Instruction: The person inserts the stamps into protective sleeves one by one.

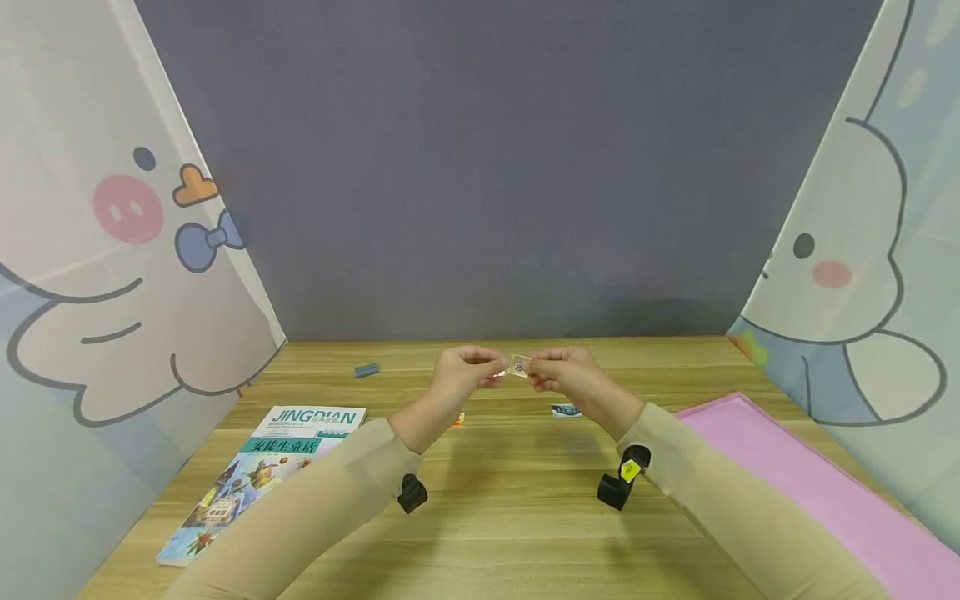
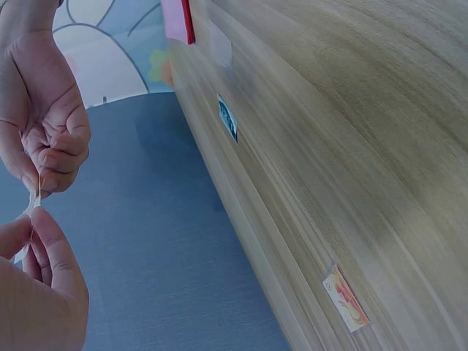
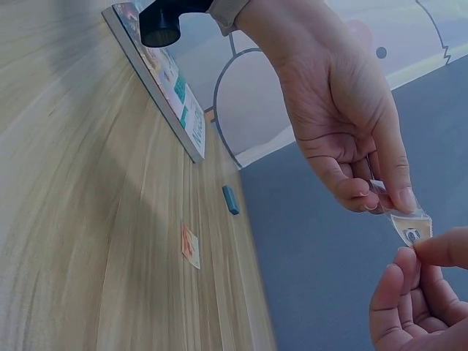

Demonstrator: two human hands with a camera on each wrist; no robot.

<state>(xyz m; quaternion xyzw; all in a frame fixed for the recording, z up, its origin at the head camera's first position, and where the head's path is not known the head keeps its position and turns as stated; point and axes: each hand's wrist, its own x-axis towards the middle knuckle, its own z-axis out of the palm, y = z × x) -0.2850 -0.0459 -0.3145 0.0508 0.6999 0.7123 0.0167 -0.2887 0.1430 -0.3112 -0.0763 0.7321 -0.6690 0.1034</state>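
Both hands are raised over the far part of the table, meeting at a small stamp with a pale border and a dark figure. My right hand pinches one edge of it between thumb and forefinger. A clear plastic sleeve shows at the stamp's other end, where my left hand pinches it with thumb and fingers. How far the stamp lies inside the sleeve I cannot tell. Below on the table lie an orange-and-white stamp and a blue-green stamp.
A picture book lies at the left. Behind it is a small blue-grey block. A pink sheet or folder covers the right side. A faint transparent piece lies near the blue-green stamp. A grey panel stands behind the table.
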